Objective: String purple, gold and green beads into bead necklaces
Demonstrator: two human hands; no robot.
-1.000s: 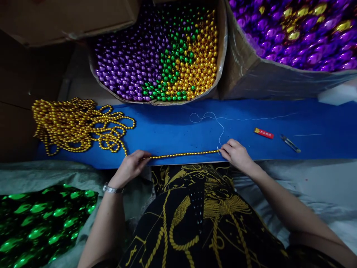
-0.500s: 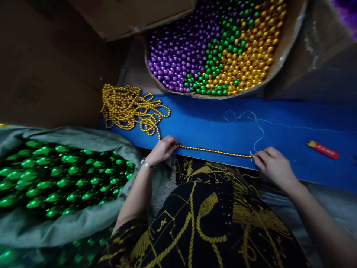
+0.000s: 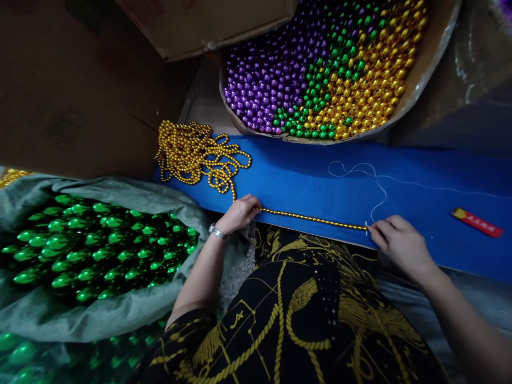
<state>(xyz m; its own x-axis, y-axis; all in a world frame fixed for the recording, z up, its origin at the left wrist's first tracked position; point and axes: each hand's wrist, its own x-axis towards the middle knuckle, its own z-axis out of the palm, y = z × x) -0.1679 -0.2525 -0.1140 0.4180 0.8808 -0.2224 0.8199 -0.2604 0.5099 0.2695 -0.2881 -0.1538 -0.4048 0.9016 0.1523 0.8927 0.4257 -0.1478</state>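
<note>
My left hand [image 3: 239, 213], with a metal-band watch at the wrist, is closed on a gold bead string [image 3: 308, 217] near the table's front edge. Between my two hands the string runs straight and taut. At its right end is a small white piece [image 3: 366, 229], too small to make out. My right hand [image 3: 400, 242] pinches that end, where a thin white thread [image 3: 381, 186] rises from the fingers and loops over the blue table [image 3: 292, 186]. Left of my left hand the string joins a tangled heap of gold bead strings [image 3: 184, 152].
A cardboard container [image 3: 434, 69] of loose purple, green and gold beads stands behind the table. Below left, a cloth sack [image 3: 132, 320] holds shiny green beads. A red and yellow lighter-like object [image 3: 478, 222] lies at right. Cardboard boxes [image 3: 80, 96] stand at upper left.
The whole view has shifted a little, so things appear slightly farther right. Both hands keep their hold, and the bead string stays stretched between them.
</note>
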